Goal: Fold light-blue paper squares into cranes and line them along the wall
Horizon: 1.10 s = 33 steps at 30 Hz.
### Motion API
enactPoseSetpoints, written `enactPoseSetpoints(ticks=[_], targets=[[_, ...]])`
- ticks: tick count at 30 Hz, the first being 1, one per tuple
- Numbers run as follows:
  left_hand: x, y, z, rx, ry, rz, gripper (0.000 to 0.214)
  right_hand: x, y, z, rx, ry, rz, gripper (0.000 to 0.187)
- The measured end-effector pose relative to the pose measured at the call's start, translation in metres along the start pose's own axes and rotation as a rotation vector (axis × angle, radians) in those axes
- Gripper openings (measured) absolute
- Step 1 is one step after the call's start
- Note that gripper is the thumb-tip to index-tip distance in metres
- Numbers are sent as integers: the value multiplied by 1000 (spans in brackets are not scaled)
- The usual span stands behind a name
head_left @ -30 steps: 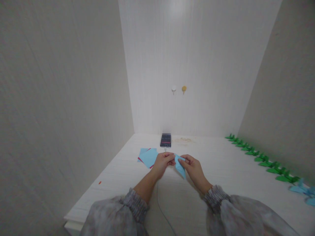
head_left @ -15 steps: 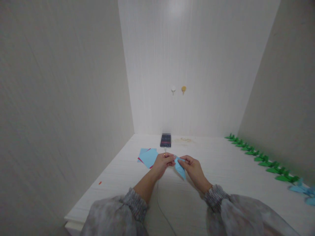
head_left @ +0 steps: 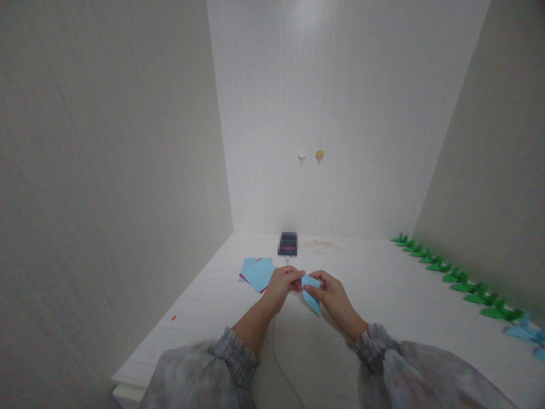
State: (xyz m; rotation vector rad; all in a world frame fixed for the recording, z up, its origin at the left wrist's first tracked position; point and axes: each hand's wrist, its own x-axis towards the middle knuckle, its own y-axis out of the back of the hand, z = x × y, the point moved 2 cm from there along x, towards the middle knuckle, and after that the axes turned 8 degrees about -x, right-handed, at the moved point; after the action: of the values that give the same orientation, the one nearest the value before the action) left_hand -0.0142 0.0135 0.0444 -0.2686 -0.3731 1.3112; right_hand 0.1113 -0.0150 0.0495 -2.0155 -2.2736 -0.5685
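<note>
Between my hands is a folded piece of light blue paper (head_left: 312,304), held above the white tabletop with one pointed end hanging down toward me. My left hand (head_left: 286,282) is closed, pinching the paper's left edge between thumb and fingers. From the other side my right hand (head_left: 330,292) grips it, thumb on the near face and fingers behind. Beyond my left wrist lie loose square sheets (head_left: 258,275), light blue with a red one showing at the edges. My fingers hide part of the folds.
A phone (head_left: 288,244) stands near the back wall, its white cable (head_left: 276,358) running toward me under my arms. Along the right wall sits a row of green folded-paper figures (head_left: 457,277), with light blue ones (head_left: 522,331) nearest. A small orange scrap (head_left: 174,317) lies at left.
My right thumb has shifted left and down across the paper, toward my left fingers. The paper's face has turned, showing a broader top flap. My left hand stays nearly in place.
</note>
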Motion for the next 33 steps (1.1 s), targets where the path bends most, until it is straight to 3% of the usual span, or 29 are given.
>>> enactPoseSetpoints(ticks=[10, 21, 27, 33], targets=[[-1, -4, 4, 45, 42, 11, 39, 0, -1, 0, 55, -44, 0, 15], [0, -1, 1, 127, 23, -16, 22, 1, 2, 7, 71, -33, 29, 18], [1, 0, 2, 88, 6, 9, 22, 3, 2, 9, 158, -49, 46, 22], [2, 1, 1, 73, 11, 3, 23, 3, 5, 9, 87, -15, 116, 24]])
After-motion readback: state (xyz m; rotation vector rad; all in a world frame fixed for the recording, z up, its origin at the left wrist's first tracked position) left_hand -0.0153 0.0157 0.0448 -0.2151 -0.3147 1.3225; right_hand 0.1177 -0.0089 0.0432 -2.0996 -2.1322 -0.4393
